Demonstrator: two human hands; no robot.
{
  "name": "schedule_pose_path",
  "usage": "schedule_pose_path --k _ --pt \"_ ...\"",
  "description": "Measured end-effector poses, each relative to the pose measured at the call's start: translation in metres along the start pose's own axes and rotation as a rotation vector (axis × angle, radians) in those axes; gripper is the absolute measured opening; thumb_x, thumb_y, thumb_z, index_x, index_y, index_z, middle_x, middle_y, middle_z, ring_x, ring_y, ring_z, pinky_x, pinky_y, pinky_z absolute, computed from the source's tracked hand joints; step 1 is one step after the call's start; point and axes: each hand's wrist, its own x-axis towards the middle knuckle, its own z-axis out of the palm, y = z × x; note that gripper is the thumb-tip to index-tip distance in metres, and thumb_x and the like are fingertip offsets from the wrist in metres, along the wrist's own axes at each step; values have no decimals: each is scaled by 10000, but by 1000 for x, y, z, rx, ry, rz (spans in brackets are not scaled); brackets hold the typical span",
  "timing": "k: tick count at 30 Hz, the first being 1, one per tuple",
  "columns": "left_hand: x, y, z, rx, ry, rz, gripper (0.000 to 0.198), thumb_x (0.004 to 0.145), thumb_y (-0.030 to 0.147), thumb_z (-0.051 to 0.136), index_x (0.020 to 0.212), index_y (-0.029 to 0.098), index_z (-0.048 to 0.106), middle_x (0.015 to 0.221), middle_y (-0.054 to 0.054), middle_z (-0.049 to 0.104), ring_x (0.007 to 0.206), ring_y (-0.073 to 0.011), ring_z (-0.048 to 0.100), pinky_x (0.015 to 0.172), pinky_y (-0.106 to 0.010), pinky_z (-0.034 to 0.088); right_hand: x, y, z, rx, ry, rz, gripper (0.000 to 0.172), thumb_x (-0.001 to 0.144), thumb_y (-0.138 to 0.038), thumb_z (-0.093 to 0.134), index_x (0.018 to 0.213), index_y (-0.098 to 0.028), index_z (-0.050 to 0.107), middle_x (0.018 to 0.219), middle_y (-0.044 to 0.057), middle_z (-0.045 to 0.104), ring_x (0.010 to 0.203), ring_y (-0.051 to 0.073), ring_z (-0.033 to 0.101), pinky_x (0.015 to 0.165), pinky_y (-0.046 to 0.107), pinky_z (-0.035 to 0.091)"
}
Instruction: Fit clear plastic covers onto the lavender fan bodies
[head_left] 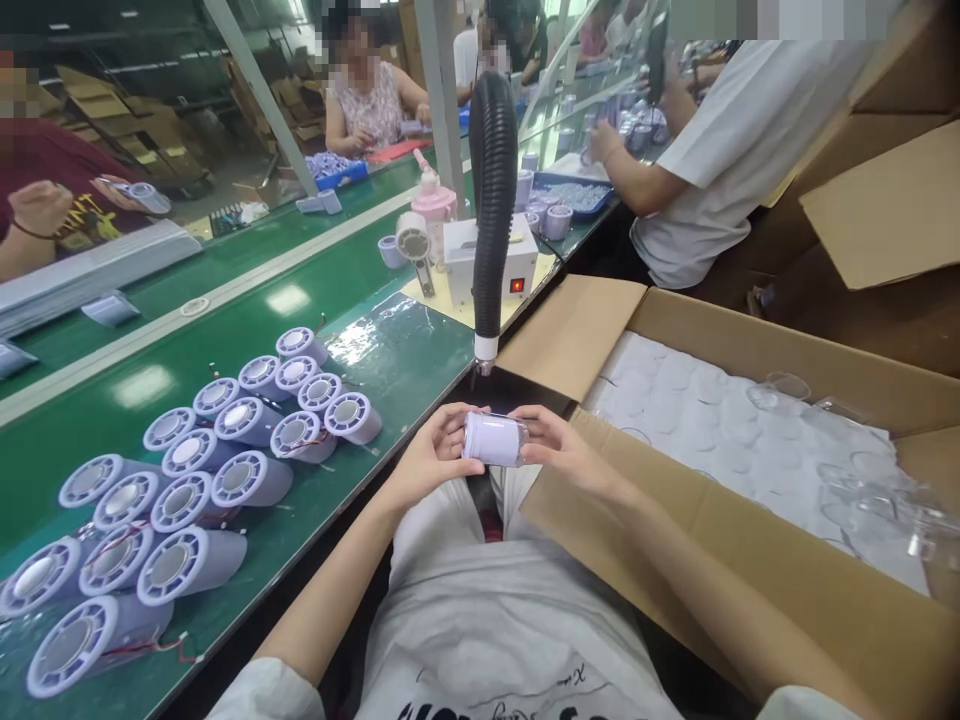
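Both hands are on one piece in the head view. Left hand (429,457) has thumb and fingers curled around the left end of a lavender cylinder (491,442); right hand (561,455) grips the clear plastic part (523,441) at the other end, thumb below, fingers above. Neither's spread wide. It's lying sideways over my lap (448,520), just off the edge of the desk (322,495). Can't tell how far the clear bit goes over the body.

Doing it well, imo: let the left be the clamp, line both ends up, and use light, even pressure from the right, since thin plastic would probably scratch or crack if cocked. Other cylinders (259,478) on the desk have loose wires (146,648); I can't see any on mine, but I'd check nothing gets pinched. Also mind the black hose (495,180) hanging just beyond my fingers.
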Motion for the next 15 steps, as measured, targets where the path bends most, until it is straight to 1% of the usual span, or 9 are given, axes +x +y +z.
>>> schedule_pose_path --k 4,7,9,10,12,13,14,15 --pt "-24 0 14 29 -43 -2 629 619 140 839 1143 223 500 1386 -144 533 1123 -227 614 938 -328 493 -27 -15 11 -144 -34 13 399 796 -336 745 1115 -214 537 1092 54 631 968 185 605 799 309 512" --pt "-35 3 20 51 -71 -13 615 642 134 825 1150 236 494 1380 -128 536 1093 -208 620 917 -308 500 -40 -20 19 -198 -49 46 372 826 -343 706 1125 -229 517 1134 58 619 995 198 600 822 325 510" --pt "-39 5 22 75 -72 -23 594 660 139 811 1153 245 497 1363 -114 548 1084 -207 620 904 -300 501 -47 -22 21 -249 -22 35 350 841 -353 681 1127 -235 517 1135 56 617 990 207 599 823 333 512" --pt "-40 6 23 87 -61 -33 577 673 145 801 1154 250 501 1342 -106 563 1077 -210 620 897 -299 501 -51 -24 21 -288 11 15 339 850 -360 665 1131 -238 520 1136 57 614 994 214 598 824 338 512" --pt "-42 7 26 101 -17 -59 529 692 167 785 1145 252 524 1268 -92 607 1036 -211 628 866 -287 506 -66 -29 12 -391 139 -50 326 858 -377 638 1136 -244 530 1122 58 613 985 227 601 819 346 515" --pt "-41 6 27 93 13 -73 510 693 188 784 1136 252 539 1225 -87 627 990 -209 637 831 -277 512 -78 -31 4 -448 244 -87 325 857 -384 627 1138 -249 533 1114 56 614 977 232 603 820 353 516" --pt "-39 4 29 68 42 -93 504 676 213 793 1119 250 555 1187 -84 643 941 -207 641 791 -267 516 -95 -33 -8 -504 383 -125 323 852 -391 615 1133 -255 534 1103 54 615 972 238 605 822 360 517" --pt "-37 1 32 25 67 -123 515 638 235 812 1093 247 570 1157 -80 654 897 -205 642 754 -258 515 -119 -34 -21 -559 562 -161 319 842 -399 603 1121 -261 534 1094 53 616 979 245 604 831 369 518"
